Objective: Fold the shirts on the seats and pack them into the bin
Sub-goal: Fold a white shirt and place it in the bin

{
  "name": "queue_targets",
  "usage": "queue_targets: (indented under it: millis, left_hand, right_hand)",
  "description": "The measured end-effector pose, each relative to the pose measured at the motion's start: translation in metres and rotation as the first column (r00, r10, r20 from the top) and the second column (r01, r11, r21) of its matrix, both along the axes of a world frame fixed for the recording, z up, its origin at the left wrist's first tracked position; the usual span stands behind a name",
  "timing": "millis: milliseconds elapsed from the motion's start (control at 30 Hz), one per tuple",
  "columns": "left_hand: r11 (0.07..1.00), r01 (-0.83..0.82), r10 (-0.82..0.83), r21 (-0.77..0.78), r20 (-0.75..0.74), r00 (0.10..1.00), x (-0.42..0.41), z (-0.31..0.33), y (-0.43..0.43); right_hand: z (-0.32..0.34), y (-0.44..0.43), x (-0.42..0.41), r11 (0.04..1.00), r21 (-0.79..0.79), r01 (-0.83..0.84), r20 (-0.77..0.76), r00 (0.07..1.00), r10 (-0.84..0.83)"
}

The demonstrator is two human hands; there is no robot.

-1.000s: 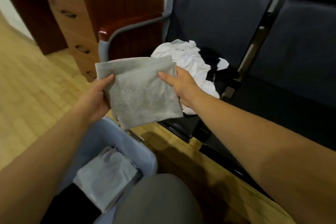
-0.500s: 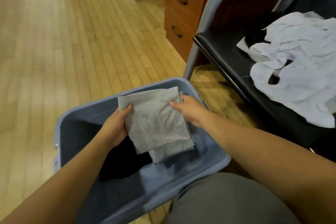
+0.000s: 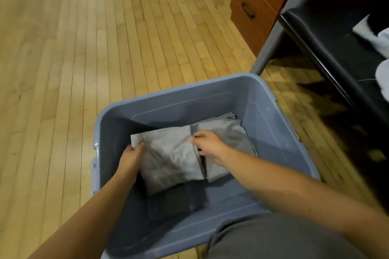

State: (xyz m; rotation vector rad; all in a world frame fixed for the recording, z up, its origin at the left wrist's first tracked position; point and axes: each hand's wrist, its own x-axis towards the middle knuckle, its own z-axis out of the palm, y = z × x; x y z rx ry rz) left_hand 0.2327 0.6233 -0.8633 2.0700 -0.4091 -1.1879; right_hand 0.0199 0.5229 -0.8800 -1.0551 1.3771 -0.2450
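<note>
A: Where's the shirt?
B: Folded grey shirt [image 3: 172, 157] inside the bin [image 3: 189, 88], between both hands. Left hand [image 3: 131, 154] grips its 9 o'clock edge, right hand [image 3: 207, 143] pinches the 2 o'clock corner.
A: Axis?
B: Near square, no clear long axis. Second grey shirt [image 3: 229, 132] just beside it at 3 o'clock; dark garment [image 3: 181, 200] underneath. Probably just lower and release.
A: Hidden?
B: Can't tell if it rests yet. White shirts [image 3: 383, 40] on the seat [image 3: 328, 27] cut off at 2 o'clock.
</note>
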Motion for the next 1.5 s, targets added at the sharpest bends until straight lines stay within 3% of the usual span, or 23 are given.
queue_targets:
  millis: [67,167,300,467,667,833,933,1033,1133,1200,1333,1400,1500]
  left_hand:
    - [0.993,0.106,-0.112,0.049,0.170,0.979,0.005,0.008,-0.010]
    - [0.975,0.222,-0.206,-0.018,0.312,0.927,0.001,0.027,-0.032]
    - [0.927,0.373,-0.347,-0.037,0.291,0.891,-0.015,0.056,-0.073]
    - [0.854,0.465,-0.421,-0.234,0.214,0.882,-0.066,0.126,-0.126]
    - [0.676,0.652,-0.603,-0.343,0.251,0.757,-0.163,0.229,-0.170]
    - [0.497,0.766,-0.702,-0.407,0.330,0.631,-0.268,0.279,-0.174]
    - [0.397,0.833,-0.770,-0.384,0.355,0.530,-0.332,0.287,-0.170]
    - [0.308,0.901,-0.779,-0.306,0.462,0.424,-0.389,0.279,-0.171]
    - [0.238,0.952,-0.767,-0.191,0.565,0.305,-0.429,0.266,-0.169]
    - [0.217,0.965,-0.787,-0.145,0.560,0.261,-0.447,0.255,-0.170]
    - [0.203,0.979,-0.713,0.001,0.685,0.147,-0.465,0.227,-0.181]
    - [0.198,0.980,-0.679,-0.032,0.716,0.161,-0.470,0.215,-0.185]
    - [0.278,0.944,-0.688,-0.180,0.648,0.326,-0.473,0.213,-0.186]
  right_hand:
    - [0.009,-0.008,-0.006,0.998,-0.059,0.017,-0.017,1.000,-0.018]
    - [0.039,-0.023,-0.026,0.992,-0.125,0.017,-0.055,0.998,-0.024]
    - [0.088,-0.044,-0.048,0.976,-0.208,0.067,-0.083,0.993,-0.086]
    - [0.172,-0.064,-0.071,0.936,-0.301,0.180,-0.038,0.979,-0.200]
    - [0.275,-0.064,-0.142,0.806,-0.501,0.316,0.042,0.939,-0.342]
    - [0.310,-0.039,-0.246,0.696,-0.572,0.434,0.038,0.862,-0.506]
    - [0.307,-0.023,-0.317,0.653,-0.654,0.381,-0.109,0.807,-0.580]
    - [0.298,-0.009,-0.370,0.703,-0.647,0.296,-0.331,0.721,-0.608]
    - [0.281,-0.006,-0.403,0.721,-0.634,0.281,-0.433,0.643,-0.631]
    - [0.266,-0.010,-0.416,0.731,-0.610,0.306,-0.464,0.610,-0.643]
    - [0.234,-0.020,-0.424,0.694,-0.639,0.332,-0.380,0.647,-0.661]
    - [0.228,-0.022,-0.425,0.638,-0.699,0.325,-0.346,0.626,-0.698]
    - [0.236,-0.022,-0.427,0.553,-0.735,0.392,-0.225,0.629,-0.744]
